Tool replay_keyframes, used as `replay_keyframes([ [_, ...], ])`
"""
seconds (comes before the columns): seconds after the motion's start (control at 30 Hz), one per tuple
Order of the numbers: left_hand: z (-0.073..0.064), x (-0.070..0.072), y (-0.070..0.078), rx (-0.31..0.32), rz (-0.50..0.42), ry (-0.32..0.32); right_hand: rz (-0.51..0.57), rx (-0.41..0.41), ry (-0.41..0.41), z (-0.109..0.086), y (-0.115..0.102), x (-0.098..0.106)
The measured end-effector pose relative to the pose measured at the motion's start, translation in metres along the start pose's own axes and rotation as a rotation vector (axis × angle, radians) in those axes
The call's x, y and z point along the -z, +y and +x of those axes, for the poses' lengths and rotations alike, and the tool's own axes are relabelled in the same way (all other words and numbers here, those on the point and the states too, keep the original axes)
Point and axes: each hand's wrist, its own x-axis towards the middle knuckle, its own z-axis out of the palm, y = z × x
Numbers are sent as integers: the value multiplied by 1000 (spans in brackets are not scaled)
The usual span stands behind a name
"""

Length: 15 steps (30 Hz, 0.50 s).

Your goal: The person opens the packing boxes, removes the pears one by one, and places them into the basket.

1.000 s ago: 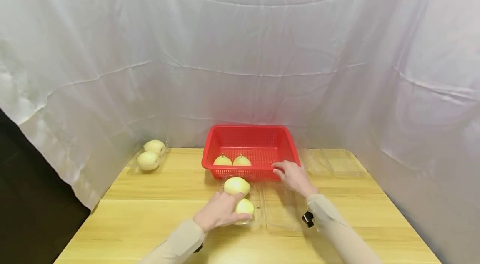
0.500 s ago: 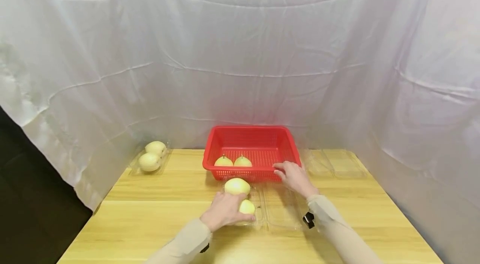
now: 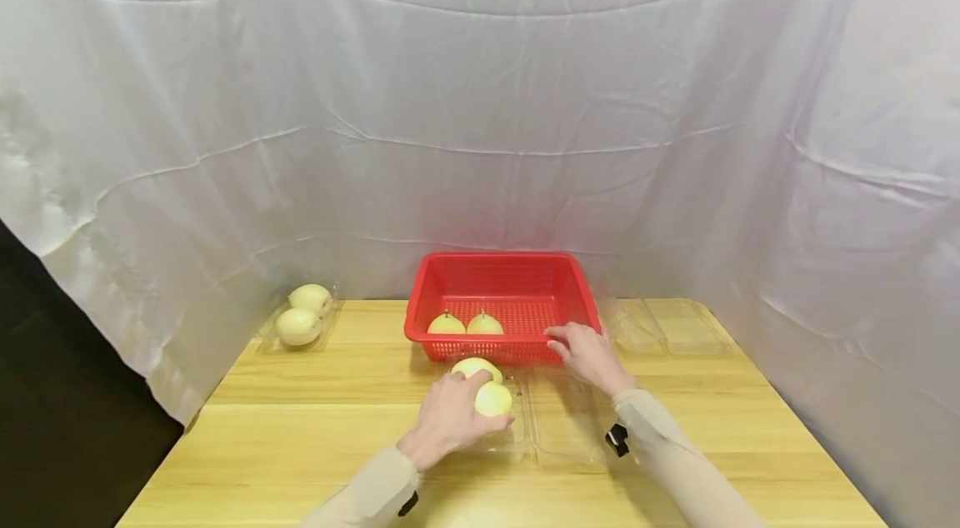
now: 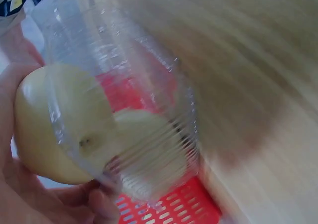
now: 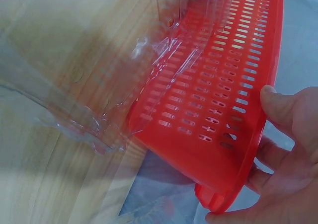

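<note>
My left hand (image 3: 450,415) grips a pale yellow pear (image 3: 492,400) over the left half of a clear plastic clamshell box (image 3: 517,436). A second pear (image 3: 471,366) lies in that box, just beyond the held one. In the left wrist view the held pear (image 4: 59,129) shows its dimpled end, and the other pear (image 4: 149,159) appears through the clear wall. My right hand (image 3: 592,357) holds the near rim of a red plastic basket (image 3: 510,260) at its right side. The right wrist view shows thumb and fingers (image 5: 271,157) on either side of this rim.
Two pears (image 3: 446,323) with stems up sit inside the basket's near left. The clamshell's lid half (image 3: 566,428) lies flat to the right. Another clear box (image 3: 262,332) with two pears (image 3: 298,326) stands at the far left; an open clear box (image 3: 682,324) lies at far right.
My left hand has raised the pear slightly and moved it away from me, closer to the pear beyond it. The right hand and the basket stay in place.
</note>
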Motion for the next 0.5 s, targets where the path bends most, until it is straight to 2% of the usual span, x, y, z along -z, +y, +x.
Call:
replay_keyframes([
  [0.23, 7, 12, -4, 120, -263, 35, -7, -6, -2, 0, -1, 0],
  [0.5, 17, 19, -14, 143, -324, 69, 12, -10, 4, -1, -1, 0],
])
